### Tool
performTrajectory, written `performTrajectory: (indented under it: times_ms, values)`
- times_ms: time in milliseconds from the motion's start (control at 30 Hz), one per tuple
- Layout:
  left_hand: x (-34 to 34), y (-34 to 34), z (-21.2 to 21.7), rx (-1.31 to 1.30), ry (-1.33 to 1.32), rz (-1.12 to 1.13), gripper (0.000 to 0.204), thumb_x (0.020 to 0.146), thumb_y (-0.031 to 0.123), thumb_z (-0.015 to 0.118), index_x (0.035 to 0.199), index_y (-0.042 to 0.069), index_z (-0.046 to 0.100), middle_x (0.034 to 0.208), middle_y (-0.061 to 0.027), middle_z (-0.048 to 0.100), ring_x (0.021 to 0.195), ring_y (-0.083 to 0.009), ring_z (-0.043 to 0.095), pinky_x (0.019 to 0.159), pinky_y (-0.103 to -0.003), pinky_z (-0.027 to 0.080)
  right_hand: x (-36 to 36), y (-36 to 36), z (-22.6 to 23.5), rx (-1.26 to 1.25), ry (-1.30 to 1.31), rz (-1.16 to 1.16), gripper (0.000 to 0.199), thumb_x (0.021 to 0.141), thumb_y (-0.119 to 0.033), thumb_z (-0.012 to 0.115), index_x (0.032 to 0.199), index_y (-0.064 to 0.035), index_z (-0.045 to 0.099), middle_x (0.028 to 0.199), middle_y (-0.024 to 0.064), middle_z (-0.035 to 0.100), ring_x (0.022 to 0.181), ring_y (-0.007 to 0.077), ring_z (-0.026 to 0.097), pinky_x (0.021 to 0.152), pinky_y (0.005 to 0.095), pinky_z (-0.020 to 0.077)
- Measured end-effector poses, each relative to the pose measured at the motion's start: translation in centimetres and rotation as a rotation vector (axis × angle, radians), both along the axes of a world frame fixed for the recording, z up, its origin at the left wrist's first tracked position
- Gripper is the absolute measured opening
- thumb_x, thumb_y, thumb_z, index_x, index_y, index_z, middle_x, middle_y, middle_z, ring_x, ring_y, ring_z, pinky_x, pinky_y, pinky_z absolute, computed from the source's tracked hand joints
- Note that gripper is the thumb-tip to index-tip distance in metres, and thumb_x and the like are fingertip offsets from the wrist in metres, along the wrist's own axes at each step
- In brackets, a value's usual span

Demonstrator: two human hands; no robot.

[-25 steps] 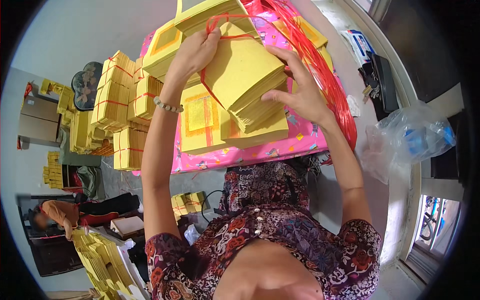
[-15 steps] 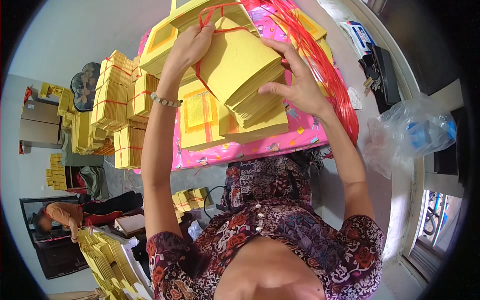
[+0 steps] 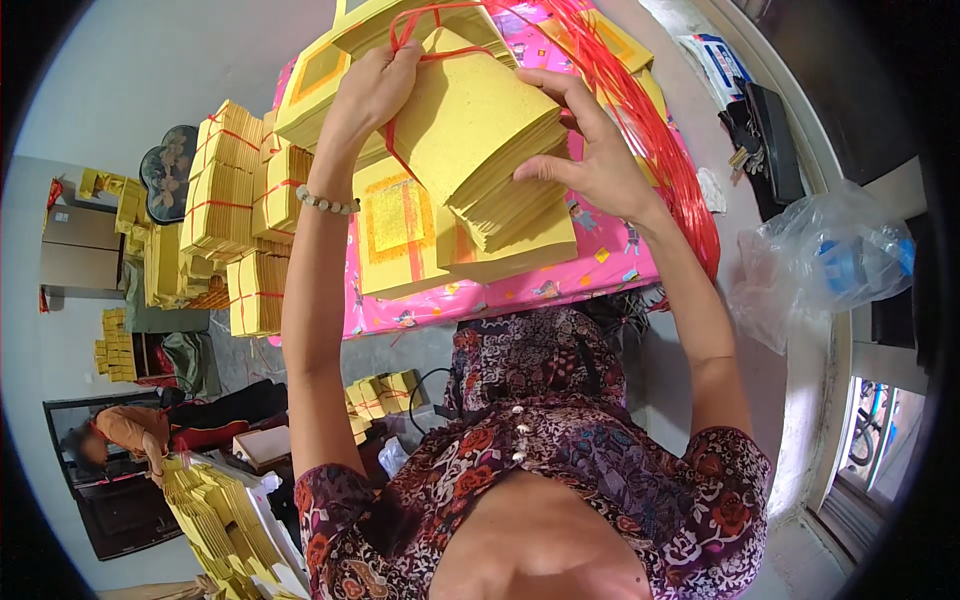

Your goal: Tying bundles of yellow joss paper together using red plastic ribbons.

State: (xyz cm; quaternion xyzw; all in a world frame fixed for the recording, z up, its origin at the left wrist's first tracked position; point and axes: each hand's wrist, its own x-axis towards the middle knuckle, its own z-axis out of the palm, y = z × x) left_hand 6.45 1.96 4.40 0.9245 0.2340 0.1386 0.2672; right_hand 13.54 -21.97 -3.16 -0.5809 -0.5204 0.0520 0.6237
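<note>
Paper stack (image 3: 475,125): yellow, squarish, layered | left hand (image 3: 375,90) pinching red ribbon (image 3: 455,53) | right hand (image 3: 608,168) clamped around stack's edge

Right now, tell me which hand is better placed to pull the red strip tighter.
Probably the left hand: it pinches the red strip beside the yellow paper stack. The right hand is spread across the stack's right corner, apparently steadying it.

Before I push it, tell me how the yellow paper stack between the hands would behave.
The yellow paper stack could slide apart in layers, as its near edges sit unevenly. Its many packed sheets suggest real weight. The red strap crossing its far end may steady that part.
</note>
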Motion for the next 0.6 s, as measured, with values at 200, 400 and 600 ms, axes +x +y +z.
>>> performTrajectory:
  times_ms: [200, 400, 600]
  values:
    - [-0.3, -0.4, 0.6, -0.067, 0.022, 0.017, 0.053, 0.095, 0.044, 0.039, 0.086, -0.005, 0.058, 0.069, -0.0131, 0.058, 0.069, -0.0239, 0.058, 0.069, -0.037, 0.044, 0.1, -0.9, 0.3, -0.039, 0.038, 0.078, 0.071, 0.079, -0.018, 0.077, 0.139, -0.0093, 0.042, 0.134, 0.0069, 0.049, 0.125, 0.0191, 0.046, 0.104, 0.0351, 0.038]
    - [-0.7, -1.2, 0.7, -0.068, -0.029, 0.011, 0.055, 0.096, 0.046, 0.039, 0.086, -0.004, 0.06, 0.068, -0.0127, 0.059, 0.068, -0.0235, 0.058, 0.067, -0.036, 0.044, 2.3, -1.6, 1.4, -0.082, 0.01, 0.08, 0.049, 0.091, -0.025, 0.066, 0.133, -0.0066, 0.05, 0.128, 0.0071, 0.056, 0.118, 0.0164, 0.053, 0.102, 0.0328, 0.04]
    - [-0.3, -0.3, 0.0, -0.015, -0.044, 0.021, 0.061, 0.095, 0.049, 0.04, 0.077, -0.006, 0.059, 0.066, -0.0143, 0.06, 0.066, -0.0249, 0.06, 0.065, -0.038, 0.044, 2.8, -1.2, 2.9, -0.218, 0.147, 0.089, 0.042, 0.089, -0.032, 0.068, 0.118, -0.0033, 0.061, 0.107, 0.0079, 0.065, 0.096, 0.0147, 0.062, 0.086, 0.0309, 0.0484]
